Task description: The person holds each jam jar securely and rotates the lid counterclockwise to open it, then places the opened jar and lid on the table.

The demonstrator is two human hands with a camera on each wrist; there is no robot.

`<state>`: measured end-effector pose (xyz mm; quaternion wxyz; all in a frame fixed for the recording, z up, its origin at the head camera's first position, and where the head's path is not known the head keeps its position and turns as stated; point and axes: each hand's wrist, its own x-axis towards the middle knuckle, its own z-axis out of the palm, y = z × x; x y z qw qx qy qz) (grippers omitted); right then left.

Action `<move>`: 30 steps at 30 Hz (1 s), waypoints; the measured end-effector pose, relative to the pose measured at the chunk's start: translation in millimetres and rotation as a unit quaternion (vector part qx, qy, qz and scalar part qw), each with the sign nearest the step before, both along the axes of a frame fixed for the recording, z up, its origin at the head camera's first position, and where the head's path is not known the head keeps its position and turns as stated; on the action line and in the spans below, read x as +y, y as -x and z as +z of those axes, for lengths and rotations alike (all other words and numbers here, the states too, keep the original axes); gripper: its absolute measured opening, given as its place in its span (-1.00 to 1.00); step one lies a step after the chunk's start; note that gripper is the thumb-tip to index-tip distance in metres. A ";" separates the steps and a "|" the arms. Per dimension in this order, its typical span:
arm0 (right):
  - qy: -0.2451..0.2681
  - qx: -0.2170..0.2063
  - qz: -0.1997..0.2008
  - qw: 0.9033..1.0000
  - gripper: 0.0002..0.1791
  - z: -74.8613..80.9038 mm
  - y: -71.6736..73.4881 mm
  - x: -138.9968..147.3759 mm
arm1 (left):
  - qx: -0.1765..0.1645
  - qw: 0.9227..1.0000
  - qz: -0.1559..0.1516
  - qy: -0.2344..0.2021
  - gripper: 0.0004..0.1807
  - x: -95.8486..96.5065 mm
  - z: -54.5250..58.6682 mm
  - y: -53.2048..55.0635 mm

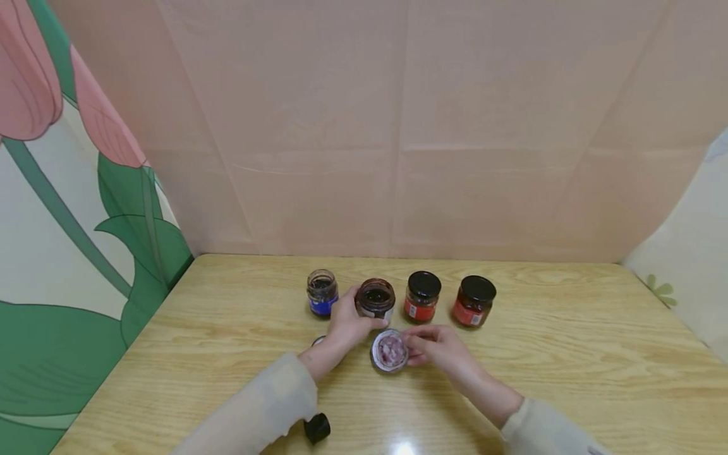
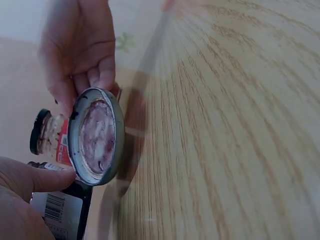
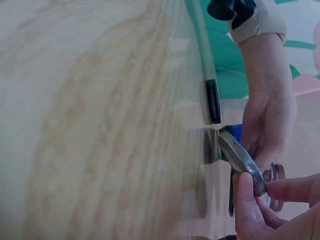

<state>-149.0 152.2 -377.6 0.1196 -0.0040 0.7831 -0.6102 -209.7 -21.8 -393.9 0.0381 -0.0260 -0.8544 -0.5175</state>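
Note:
My left hand (image 1: 345, 322) grips an open dark glass jar (image 1: 376, 297) standing on the table, its mouth uncovered and dark contents inside. In the left wrist view a barcode label (image 2: 59, 212) shows on this jar beside the left thumb. Just in front of the jar, my right hand (image 1: 443, 354) pinches a round metal lid (image 1: 390, 351) by its edge. The lid's inner side, smeared with purplish residue, faces up toward the head camera. In the right wrist view the lid (image 3: 242, 160) is tilted and seen edge-on, between thumb and fingers.
An open jar with a blue label (image 1: 322, 296) stands left of the left hand. Two black-lidded jars with red labels, one nearer (image 1: 423, 298) and one farther right (image 1: 474, 302), stand to the right. A dark lid (image 3: 213, 101) lies on the table, mostly hidden by the left wrist in the head view.

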 end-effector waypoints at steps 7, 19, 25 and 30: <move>0.025 -0.002 0.023 0.999 -0.61 -3.7 1.5 -5.8 | 0.006 1.000 0.006 0.016 -0.17 1.6 -4.5 4.3; 0.020 -0.010 0.023 0.999 -0.62 -3.6 4.0 -9.3 | -0.005 1.000 0.015 0.019 -0.18 1.1 -8.1 6.7; 0.022 -0.019 0.023 0.999 -0.58 -6.1 7.0 -10.2 | -0.003 0.999 0.012 0.040 -0.18 -0.3 -12.1 12.2; 0.041 -0.030 0.023 0.998 -0.52 -7.4 9.9 -12.7 | 0.003 0.999 0.002 0.043 -0.15 -1.1 -12.1 12.7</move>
